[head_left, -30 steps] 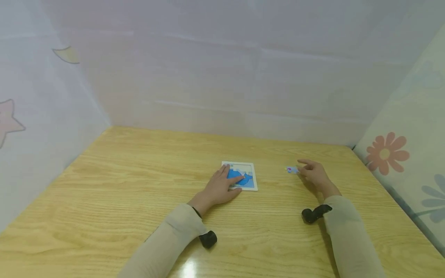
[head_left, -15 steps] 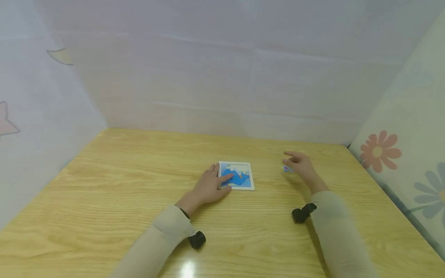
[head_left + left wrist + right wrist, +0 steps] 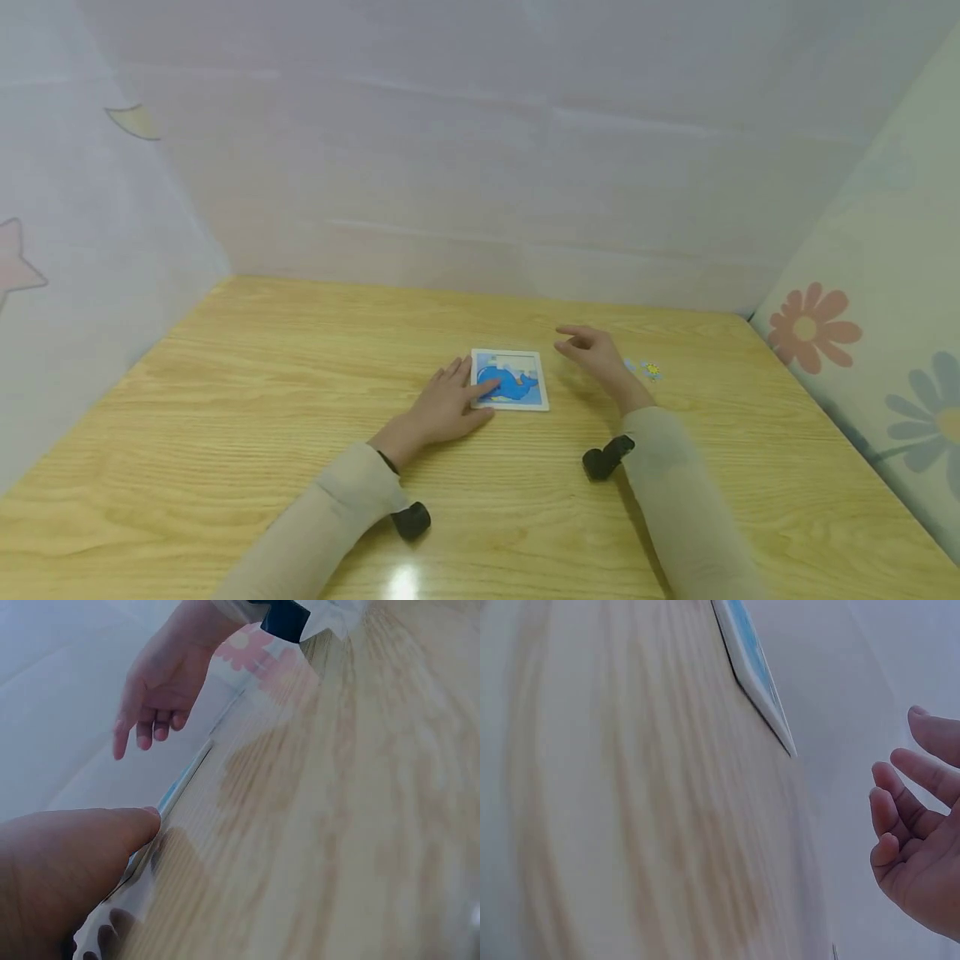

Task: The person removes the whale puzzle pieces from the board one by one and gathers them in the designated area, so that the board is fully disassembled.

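My left hand (image 3: 444, 406) rests at the left edge of a white-framed jigsaw puzzle (image 3: 546, 398) with a blue whale picture. Its index finger lies across the whale, and a pale gap shows along the picture's upper part. The thumb stretches along the near edge of the frame, seen close in the left wrist view. To the right of the puzzle, my right hand (image 3: 596, 354) hovers above the table, thumb and index finger apart. In the right wrist view its other fingers curl loosely, and nothing shows between them.
Small puzzle pieces lie on the wooden table (image 3: 315, 350) right of my right hand: a yellow-patterned piece (image 3: 652, 370) and a bluish piece (image 3: 628, 365), partly hidden. Cloth walls stand behind the table and along both sides.
My right hand has moved left, away from the loose pieces and towards the puzzle, uncovering the yellow-patterned piece. My left hand stays on the puzzle, its index finger slightly further left on the whale.
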A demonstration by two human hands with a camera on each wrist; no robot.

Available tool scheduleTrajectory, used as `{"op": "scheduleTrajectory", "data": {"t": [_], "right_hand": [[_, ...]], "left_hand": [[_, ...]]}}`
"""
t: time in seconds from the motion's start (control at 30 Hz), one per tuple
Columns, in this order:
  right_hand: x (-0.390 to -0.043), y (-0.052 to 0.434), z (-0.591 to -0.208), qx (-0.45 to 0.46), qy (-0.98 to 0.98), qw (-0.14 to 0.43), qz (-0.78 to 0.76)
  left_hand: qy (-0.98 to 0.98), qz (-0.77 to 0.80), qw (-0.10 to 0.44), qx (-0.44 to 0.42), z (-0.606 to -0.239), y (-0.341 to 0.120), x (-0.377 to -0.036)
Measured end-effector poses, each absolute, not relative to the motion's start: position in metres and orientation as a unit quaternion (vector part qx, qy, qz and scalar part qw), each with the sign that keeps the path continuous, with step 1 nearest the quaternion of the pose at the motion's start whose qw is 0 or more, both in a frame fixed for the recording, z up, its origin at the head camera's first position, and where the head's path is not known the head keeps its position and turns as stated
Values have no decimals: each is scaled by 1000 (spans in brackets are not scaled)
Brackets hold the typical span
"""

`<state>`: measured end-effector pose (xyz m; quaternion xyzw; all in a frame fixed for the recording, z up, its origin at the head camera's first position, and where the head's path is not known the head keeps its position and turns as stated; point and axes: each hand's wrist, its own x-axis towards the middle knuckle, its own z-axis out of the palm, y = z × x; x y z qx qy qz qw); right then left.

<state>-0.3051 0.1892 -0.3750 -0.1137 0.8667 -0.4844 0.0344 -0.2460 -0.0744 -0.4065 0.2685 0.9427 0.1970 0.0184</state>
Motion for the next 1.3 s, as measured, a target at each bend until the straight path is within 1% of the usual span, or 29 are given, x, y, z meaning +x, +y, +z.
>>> {"op": "scheduleTrajectory", "data": {"t": [0.23,0.43,0.57,0.8,0.93,1.03,1.3], "right_hand": [[-310,163,-377,-143,867,39,-475],[-315,144,-380,-135,869,60,-473],[-318,136,-382,-129,871,73,-468],[-318,124,-387,-129,872,80,-465],[-321,122,-393,-113,869,96,-472],[-320,122,-398,-84,872,107,-470],[-317,120,-401,-55,880,100,-460]], "left_hand": [[943,199,28,264,-410,-75,-248],[945,194,33,262,-413,-75,-248],[944,195,27,266,-411,-75,-249],[943,191,29,271,-410,-74,-248],[943,193,30,271,-412,-71,-248],[942,191,28,276,-413,-69,-248],[941,190,28,279,-411,-66,-247]]}}
